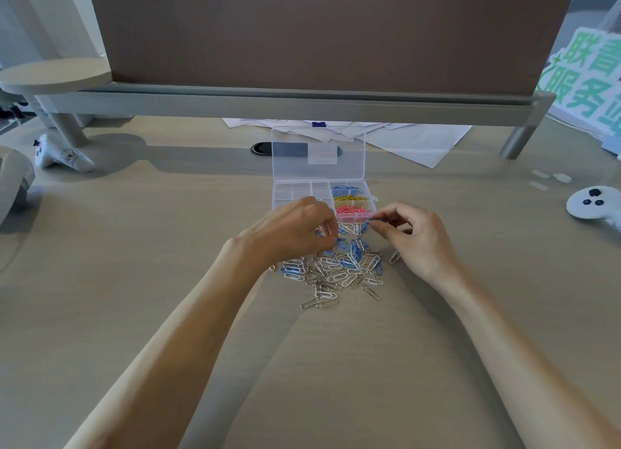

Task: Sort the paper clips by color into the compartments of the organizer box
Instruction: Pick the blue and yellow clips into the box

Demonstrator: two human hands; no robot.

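right hand (416, 238) pinches blue clip (370, 221) | left hand (295, 233) curled over pile (339, 274), grip unclear | clips look light, stiff, slippery; pinch across the loops | organizer box (291, 193) just beyond fingertips

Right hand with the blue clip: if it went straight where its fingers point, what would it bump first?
Probably the organizer box, at its near wall by the pink clips. The right hand aims its blue clip there, just short of it. Height is unclear; it might pass over.

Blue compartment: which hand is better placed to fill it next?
Right. The right hand pinches a blue clip near the box, on the side where the blue compartment lies; the left hand is farther.
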